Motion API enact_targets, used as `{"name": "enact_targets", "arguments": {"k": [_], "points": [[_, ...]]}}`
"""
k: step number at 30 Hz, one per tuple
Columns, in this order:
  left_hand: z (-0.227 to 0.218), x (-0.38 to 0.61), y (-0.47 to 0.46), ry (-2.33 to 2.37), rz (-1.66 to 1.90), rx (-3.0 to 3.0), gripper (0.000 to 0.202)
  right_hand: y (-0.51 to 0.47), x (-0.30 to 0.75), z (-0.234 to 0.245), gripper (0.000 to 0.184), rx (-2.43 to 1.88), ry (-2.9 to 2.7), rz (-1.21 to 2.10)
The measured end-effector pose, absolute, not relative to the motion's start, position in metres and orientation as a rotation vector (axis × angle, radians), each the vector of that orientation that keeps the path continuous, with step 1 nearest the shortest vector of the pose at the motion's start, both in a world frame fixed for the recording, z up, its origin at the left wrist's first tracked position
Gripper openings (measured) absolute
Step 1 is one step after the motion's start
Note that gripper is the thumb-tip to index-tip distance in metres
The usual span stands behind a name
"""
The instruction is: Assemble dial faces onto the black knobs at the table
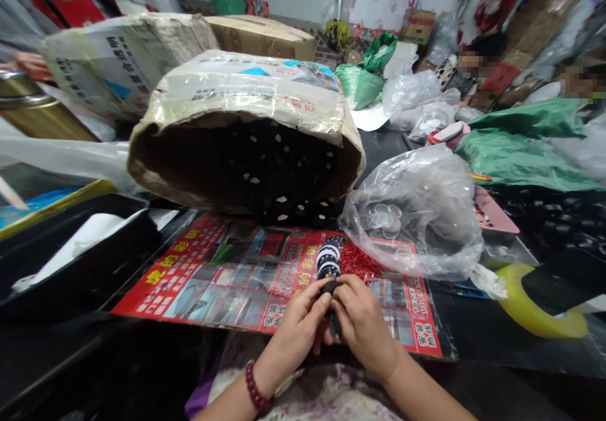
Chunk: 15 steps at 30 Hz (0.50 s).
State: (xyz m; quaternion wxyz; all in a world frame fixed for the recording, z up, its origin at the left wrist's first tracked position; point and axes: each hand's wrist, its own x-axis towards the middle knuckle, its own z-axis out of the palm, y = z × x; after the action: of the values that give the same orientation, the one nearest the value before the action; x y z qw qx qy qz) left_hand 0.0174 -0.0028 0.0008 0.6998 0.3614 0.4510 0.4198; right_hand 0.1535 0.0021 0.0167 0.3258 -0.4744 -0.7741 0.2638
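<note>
**Both hands closing on the black stack, long axis running away from you**

You're holding the stack of black caps [329, 263] at its near end; your left hand [296, 329] is pinching it from the left side, fingers curled shut around the lowest pieces; your right hand [362, 326] is pressing in from the right, thumb and fingers folded tight on the same end, so each grip is fully closed on the stack with no gap showing; the stack is pointing up and away from your body, its far tip leaning over the red poster [227, 276] spread on the tabletop [473, 339]; the two hands are meeting at one spot, neither clearly nearer than the other; the free end is lying just short of the clear plastic bag [416, 213], which is slumping to your right; beyond the tip the torn cardboard box [246, 130] is lying on its side, its open mouth facing you and full of dark round pieces; off to the far right a roll of yellow tape [534, 314] is sitting well apart from your hands.
</note>
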Motion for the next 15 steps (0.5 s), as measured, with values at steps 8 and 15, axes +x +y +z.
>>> {"name": "enact_targets", "arguments": {"k": [8,15], "points": [[-0.014,0.024,0.003,0.954,0.915,0.530,0.053,0.011,0.156,0.015,0.015,-1.251,-2.032,0.554],[-0.016,0.021,0.009,1.095,0.948,0.573,0.070,0.105,0.252,0.029,0.015,-1.549,-1.782,0.185]]}}
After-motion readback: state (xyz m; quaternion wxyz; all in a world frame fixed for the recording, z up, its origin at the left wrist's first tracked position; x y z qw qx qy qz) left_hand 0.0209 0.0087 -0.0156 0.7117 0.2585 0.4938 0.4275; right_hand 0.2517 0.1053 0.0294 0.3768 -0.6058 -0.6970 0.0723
